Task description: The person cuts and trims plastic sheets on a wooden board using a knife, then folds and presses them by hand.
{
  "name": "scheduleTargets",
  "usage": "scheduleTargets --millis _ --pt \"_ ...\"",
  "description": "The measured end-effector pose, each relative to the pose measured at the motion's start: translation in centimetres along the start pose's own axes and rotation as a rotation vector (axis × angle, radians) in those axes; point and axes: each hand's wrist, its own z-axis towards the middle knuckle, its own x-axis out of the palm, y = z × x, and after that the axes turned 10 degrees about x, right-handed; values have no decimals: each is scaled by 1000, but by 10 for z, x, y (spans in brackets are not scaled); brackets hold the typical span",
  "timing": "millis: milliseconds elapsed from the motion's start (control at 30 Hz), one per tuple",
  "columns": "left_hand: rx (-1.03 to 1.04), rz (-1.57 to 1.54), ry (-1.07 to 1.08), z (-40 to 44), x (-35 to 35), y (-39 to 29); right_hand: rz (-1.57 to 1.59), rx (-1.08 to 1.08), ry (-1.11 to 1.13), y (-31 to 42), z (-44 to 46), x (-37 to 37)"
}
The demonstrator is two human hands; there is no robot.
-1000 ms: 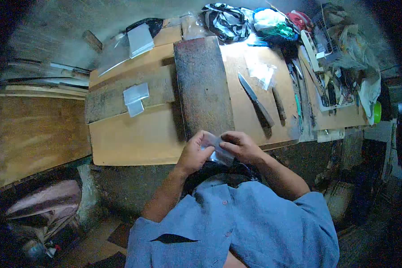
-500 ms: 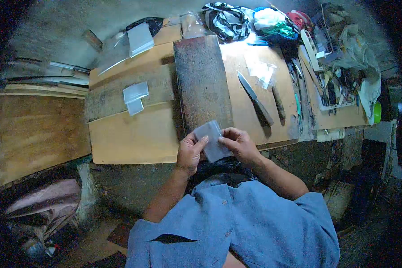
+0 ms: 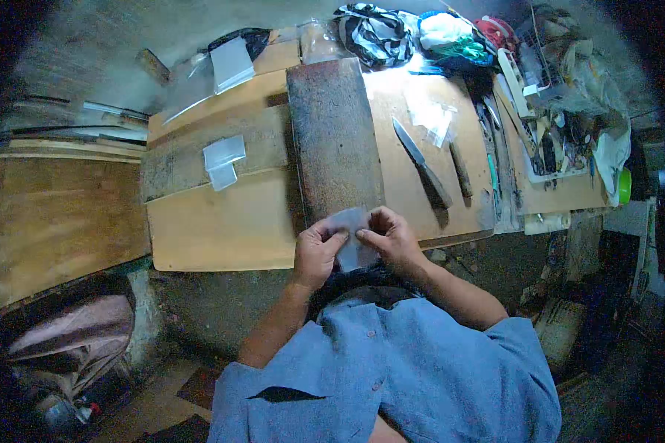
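Between both hands, just over the near end of the dark wooden board (image 3: 336,140), is a small translucent plastic sheet (image 3: 353,249). My left hand (image 3: 318,252) pinches its left side between thumb and fingers. On the right side, my right hand (image 3: 391,238) grips it the same way. Whether it is one layer or a stack cannot be made out. Similar clear pieces (image 3: 224,153) lie overlapping on a flat plank to the left. A knife (image 3: 423,164) rests to the right of the dark board, beside a thin dark rod (image 3: 461,170).
More clear plastic (image 3: 434,122) lies under the bright light. White sheets (image 3: 233,65) sit at the back left of the table (image 3: 222,240). Striped and white bags (image 3: 377,37) line the back. A tray of tools (image 3: 561,151) and a power strip (image 3: 515,85) are at the right.
The plastic sheet was first low and crumpled-looking, then raised and flatter at an angle; now it is bent between the hands. Both hands have shifted only slightly.
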Motion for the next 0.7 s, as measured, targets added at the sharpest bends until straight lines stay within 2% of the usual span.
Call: scheduleTargets --millis 133,333,567,700 --pt "88 19 -23 -1 0 0 -40 -104 -146 16 -10 10" --pt "103 148 -14 -2 0 -7 -77 -202 -83 22 -13 10" --pt "56 66 -20 -5 -4 -1 -95 -117 -51 31 -16 7" --pt "64 123 15 -7 -1 -13 -124 -240 -8 28 -13 7"
